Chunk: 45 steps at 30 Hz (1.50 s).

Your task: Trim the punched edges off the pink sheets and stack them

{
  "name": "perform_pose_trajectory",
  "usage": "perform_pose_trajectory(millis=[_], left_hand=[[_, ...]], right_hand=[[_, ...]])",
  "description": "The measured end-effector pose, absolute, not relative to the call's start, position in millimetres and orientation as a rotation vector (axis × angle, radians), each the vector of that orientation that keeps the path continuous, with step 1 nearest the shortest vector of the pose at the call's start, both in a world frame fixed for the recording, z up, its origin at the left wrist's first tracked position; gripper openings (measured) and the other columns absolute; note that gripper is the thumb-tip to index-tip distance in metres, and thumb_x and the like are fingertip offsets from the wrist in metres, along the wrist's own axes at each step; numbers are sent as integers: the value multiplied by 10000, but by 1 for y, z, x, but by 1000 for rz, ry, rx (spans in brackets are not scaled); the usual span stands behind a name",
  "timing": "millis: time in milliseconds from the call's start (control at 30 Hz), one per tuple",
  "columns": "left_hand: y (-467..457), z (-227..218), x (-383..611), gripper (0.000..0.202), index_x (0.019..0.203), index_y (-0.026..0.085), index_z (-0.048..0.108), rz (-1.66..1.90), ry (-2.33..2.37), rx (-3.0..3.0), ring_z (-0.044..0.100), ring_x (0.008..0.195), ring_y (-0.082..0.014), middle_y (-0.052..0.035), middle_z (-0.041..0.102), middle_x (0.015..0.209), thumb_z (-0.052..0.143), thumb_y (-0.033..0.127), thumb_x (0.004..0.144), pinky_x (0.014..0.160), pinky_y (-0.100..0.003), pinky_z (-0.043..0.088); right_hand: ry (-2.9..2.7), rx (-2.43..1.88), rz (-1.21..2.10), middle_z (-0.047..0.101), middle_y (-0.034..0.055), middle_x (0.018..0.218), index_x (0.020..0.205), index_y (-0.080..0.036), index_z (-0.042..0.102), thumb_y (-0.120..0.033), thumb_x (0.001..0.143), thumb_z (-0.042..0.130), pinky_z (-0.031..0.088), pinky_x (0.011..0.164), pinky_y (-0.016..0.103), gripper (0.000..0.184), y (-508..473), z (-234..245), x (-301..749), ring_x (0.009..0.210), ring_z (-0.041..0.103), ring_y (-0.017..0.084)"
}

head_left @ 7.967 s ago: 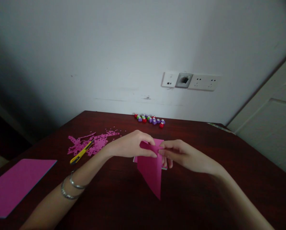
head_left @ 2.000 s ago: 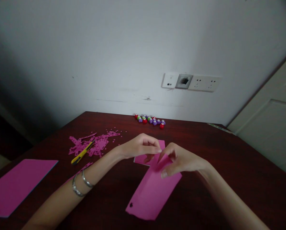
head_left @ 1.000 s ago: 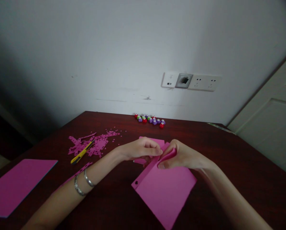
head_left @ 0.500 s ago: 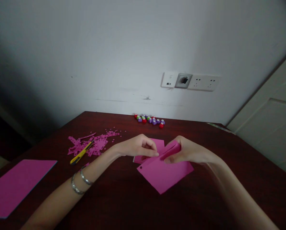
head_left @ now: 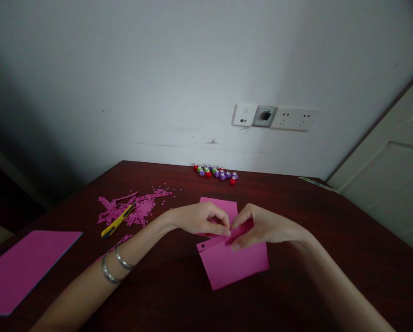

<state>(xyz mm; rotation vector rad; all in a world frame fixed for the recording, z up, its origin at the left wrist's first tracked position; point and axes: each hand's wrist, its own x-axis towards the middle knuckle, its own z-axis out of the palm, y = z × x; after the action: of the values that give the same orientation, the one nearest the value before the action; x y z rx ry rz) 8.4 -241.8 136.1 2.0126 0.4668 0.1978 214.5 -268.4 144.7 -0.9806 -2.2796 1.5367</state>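
Both hands are at a pink sheet (head_left: 236, 266), foam or thick card, tilted above the table. A small dark hole shows near its left corner. My left hand (head_left: 206, 219) is closed in a pinch at the sheet's upper edge, fingertips touching it. From the right, my right hand (head_left: 262, 226) grips the same edge between thumb and fingers, where the material is bent over. The fingertips of both hands almost meet. Just behind, a second pink piece (head_left: 223, 206) lies on the table, partly hidden by my left hand.
Left of my hands, pink scraps (head_left: 144, 207) are scattered with a yellow utility knife (head_left: 118, 221) on them. A large pink sheet (head_left: 30, 267) lies at the left edge of the dark table (head_left: 279, 193). Small red, green and purple figures (head_left: 216, 173) stand by the wall.
The held sheet has turned and flattened, its lower corner shifting left. My right hand has come lower and left, towards my left hand. Its fold looks smaller in my right hand.
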Motion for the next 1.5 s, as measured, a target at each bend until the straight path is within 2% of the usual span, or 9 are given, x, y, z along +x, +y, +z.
perform_pose_trajectory(millis=[133, 267, 533, 733, 900, 1033, 1200, 1400, 1500], left_hand=[[-243, 136, 10, 177, 777, 120, 588, 221, 468, 1954, 412, 542, -56, 38, 482, 609, 563, 287, 832, 517, -184, 327], [-242, 134, 12, 163, 745, 121, 572, 253, 390, 1861, 387, 518, -43, 52, 457, 588, 571, 260, 829, 501, -174, 314], [-237, 124, 13, 246, 728, 124, 567, 256, 322, 1735, 357, 504, -43, 49, 440, 588, 608, 355, 802, 452, -174, 280], [-235, 119, 13, 254, 737, 128, 563, 245, 281, 1743, 346, 514, -42, 51, 433, 598, 591, 368, 815, 476, -177, 285], [-238, 123, 12, 256, 761, 128, 594, 238, 394, 1824, 437, 566, -63, 23, 511, 636, 609, 382, 788, 535, -193, 346], [-241, 128, 13, 233, 735, 124, 610, 268, 463, 1946, 448, 589, -67, 18, 534, 645, 652, 353, 746, 549, -193, 349], [-242, 131, 14, 201, 722, 124, 614, 299, 481, 2005, 429, 574, -64, 23, 523, 623, 626, 318, 772, 548, -198, 339], [-240, 122, 14, 280, 684, 121, 609, 275, 400, 1735, 413, 528, -65, 26, 501, 576, 693, 386, 706, 510, -208, 331], [-240, 118, 14, 305, 680, 120, 615, 264, 367, 1655, 441, 534, -68, 17, 525, 587, 707, 411, 687, 514, -209, 348]], right_hand=[[-2213, -924, 1522, 521, -66, 494, 688, -166, 734, -318, 668, 725, 309, 479, 185, 153, -267, 141, 212, 476, 354, 40], [-2164, -878, 1568, 546, -58, 520, 709, -165, 739, -285, 662, 733, 342, 504, 189, 129, -269, 141, 211, 487, 372, 41], [-2146, -910, 1584, 583, -41, 535, 731, -160, 744, -259, 644, 738, 346, 488, 190, 132, -270, 140, 212, 474, 393, 44], [-2197, -924, 1561, 518, -53, 508, 715, -139, 737, -267, 653, 725, 316, 475, 191, 142, -271, 141, 212, 482, 356, 44], [-2275, -1008, 1435, 399, -77, 489, 663, -129, 705, -293, 664, 706, 243, 448, 189, 163, -270, 139, 212, 487, 297, 44], [-2293, -1049, 1398, 361, -78, 508, 634, -139, 678, -271, 677, 680, 215, 445, 194, 139, -269, 136, 211, 498, 274, 47], [-2310, -1049, 1381, 258, -86, 495, 508, -140, 581, -327, 679, 685, 153, 430, 209, 275, -270, 140, 210, 485, 215, 45], [-2250, -965, 1507, 278, -92, 486, 518, -135, 597, -311, 689, 686, 187, 428, 196, 261, -277, 147, 208, 471, 224, 37], [-2226, -964, 1564, 370, -91, 464, 567, -132, 650, -288, 671, 702, 235, 430, 183, 194, -279, 148, 208, 452, 277, 31]])
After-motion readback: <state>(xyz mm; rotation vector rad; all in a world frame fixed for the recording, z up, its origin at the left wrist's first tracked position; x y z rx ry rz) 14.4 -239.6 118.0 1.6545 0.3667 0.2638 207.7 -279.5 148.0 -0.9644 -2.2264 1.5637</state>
